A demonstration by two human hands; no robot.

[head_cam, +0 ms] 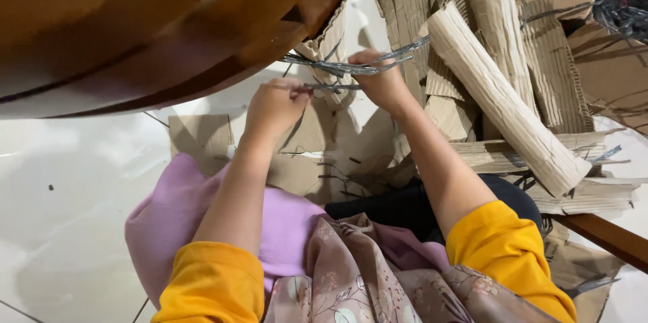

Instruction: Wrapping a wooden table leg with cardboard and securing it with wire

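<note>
Left hand [273, 103] and right hand [383, 80] both pinch thin grey wire strands [337, 66] against a small corrugated cardboard roll [331, 46]; long tan cardboard rolls [503, 97] piled right, flat brown sheets [202, 135] below.

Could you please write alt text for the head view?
Both hands, left hand and right hand, grip grey wire strands wound around a roll of corrugated cardboard. More cardboard rolls are piled at right on the white floor.
</note>
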